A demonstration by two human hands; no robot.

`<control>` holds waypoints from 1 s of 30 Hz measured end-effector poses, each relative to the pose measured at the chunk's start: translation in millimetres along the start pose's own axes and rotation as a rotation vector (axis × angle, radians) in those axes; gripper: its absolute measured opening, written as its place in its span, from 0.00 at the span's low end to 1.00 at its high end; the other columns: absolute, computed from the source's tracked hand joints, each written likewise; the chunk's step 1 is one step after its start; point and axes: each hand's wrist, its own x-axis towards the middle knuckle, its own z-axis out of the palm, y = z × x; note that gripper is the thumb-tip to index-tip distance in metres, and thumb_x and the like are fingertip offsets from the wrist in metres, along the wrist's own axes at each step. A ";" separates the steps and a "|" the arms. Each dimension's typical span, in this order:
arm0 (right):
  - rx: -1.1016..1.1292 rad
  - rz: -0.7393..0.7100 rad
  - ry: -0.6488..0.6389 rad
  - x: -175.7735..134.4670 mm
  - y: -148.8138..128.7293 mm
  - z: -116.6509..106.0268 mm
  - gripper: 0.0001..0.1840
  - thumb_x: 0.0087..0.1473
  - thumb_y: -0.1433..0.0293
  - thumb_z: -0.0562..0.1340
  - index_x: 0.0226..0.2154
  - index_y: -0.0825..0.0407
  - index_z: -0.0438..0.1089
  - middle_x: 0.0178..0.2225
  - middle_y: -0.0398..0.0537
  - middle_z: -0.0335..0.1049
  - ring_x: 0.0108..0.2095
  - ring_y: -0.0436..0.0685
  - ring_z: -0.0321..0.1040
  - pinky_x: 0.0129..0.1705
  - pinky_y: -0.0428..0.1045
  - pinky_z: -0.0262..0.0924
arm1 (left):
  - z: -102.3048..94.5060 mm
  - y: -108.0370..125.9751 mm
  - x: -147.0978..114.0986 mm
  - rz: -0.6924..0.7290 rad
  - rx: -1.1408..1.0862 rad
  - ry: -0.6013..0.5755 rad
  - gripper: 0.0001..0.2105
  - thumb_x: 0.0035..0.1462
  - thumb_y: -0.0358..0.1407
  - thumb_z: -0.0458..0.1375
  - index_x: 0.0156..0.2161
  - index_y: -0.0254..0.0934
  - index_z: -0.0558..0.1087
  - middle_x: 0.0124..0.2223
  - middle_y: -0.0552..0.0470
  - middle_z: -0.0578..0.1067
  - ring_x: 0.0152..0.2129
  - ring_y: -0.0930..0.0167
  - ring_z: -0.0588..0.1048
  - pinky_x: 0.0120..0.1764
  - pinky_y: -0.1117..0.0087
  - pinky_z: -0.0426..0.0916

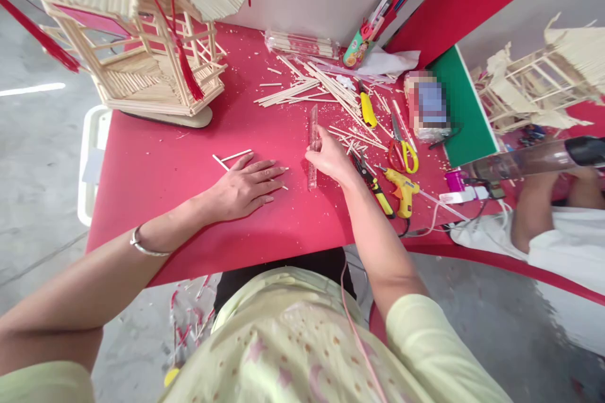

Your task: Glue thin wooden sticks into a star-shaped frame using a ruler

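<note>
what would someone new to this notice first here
Probably the big stick-built pavilion model with red tassels, far left on the table. Nearer the middle, the right hand holds a clear ruler, and the left hand lies over thin sticks. A yellow glue gun stands out on the right.

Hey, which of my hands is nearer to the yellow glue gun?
Right. Your right hand is on the clear ruler, left of the yellow glue gun, with pliers between them. Your left hand lies palm-down over thin sticks, farther left.
</note>
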 end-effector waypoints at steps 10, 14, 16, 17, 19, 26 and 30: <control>0.597 0.152 -0.008 -4.9 8.0 10.2 0.30 0.68 0.52 0.61 0.65 0.47 0.68 0.30 0.43 0.78 0.28 0.52 0.74 0.24 0.43 0.56 | 1.1 -0.4 -0.4 -0.007 -0.015 0.011 0.20 0.76 0.46 0.51 0.66 0.49 0.76 0.72 0.45 0.70 0.70 0.53 0.68 0.73 0.36 0.50; 0.565 0.113 0.027 -9.0 5.5 8.7 0.38 0.66 0.52 0.64 0.73 0.38 0.58 0.31 0.38 0.75 0.26 0.50 0.68 0.23 0.43 0.54 | 1.7 -0.7 -1.0 -0.010 -0.014 0.005 0.21 0.76 0.46 0.51 0.66 0.49 0.76 0.73 0.45 0.69 0.71 0.54 0.67 0.73 0.36 0.49; 0.550 0.112 0.045 -10.0 3.2 7.0 0.38 0.68 0.44 0.59 0.74 0.38 0.57 0.33 0.41 0.75 0.25 0.49 0.66 0.23 0.44 0.53 | 1.4 -0.4 -1.2 -0.006 -0.010 0.002 0.21 0.77 0.46 0.51 0.66 0.49 0.76 0.73 0.46 0.69 0.71 0.54 0.67 0.73 0.37 0.49; 0.551 0.119 0.048 -10.1 1.6 6.6 0.39 0.69 0.40 0.55 0.73 0.38 0.58 0.34 0.43 0.76 0.24 0.49 0.64 0.23 0.44 0.53 | 1.3 -0.3 -1.3 -0.004 -0.009 0.005 0.21 0.77 0.46 0.51 0.66 0.49 0.76 0.73 0.46 0.69 0.71 0.54 0.67 0.73 0.37 0.48; 0.575 0.131 0.044 -10.0 -2.4 7.2 0.43 0.68 0.33 0.48 0.71 0.40 0.62 0.34 0.45 0.75 0.22 0.49 0.62 0.22 0.44 0.53 | 1.2 -0.2 -1.5 0.001 -0.010 0.013 0.20 0.77 0.45 0.51 0.66 0.49 0.76 0.73 0.46 0.69 0.71 0.54 0.68 0.73 0.37 0.48; 0.757 0.160 0.067 -8.1 -22.7 21.5 0.40 0.61 0.28 0.53 0.50 0.44 0.72 0.25 0.38 0.66 0.17 0.47 0.55 0.17 0.44 0.47 | 0.7 -2.4 -0.4 0.013 -0.003 0.027 0.21 0.76 0.46 0.53 0.68 0.50 0.74 0.72 0.46 0.70 0.71 0.54 0.68 0.74 0.40 0.49; 0.807 0.160 0.033 -4.9 -31.5 26.6 0.35 0.60 0.30 0.58 0.42 0.45 0.68 0.23 0.34 0.63 0.16 0.46 0.56 0.17 0.44 0.48 | -2.3 -4.2 -0.3 0.026 -0.014 0.011 0.22 0.75 0.46 0.54 0.70 0.52 0.72 0.73 0.47 0.69 0.71 0.54 0.68 0.74 0.40 0.49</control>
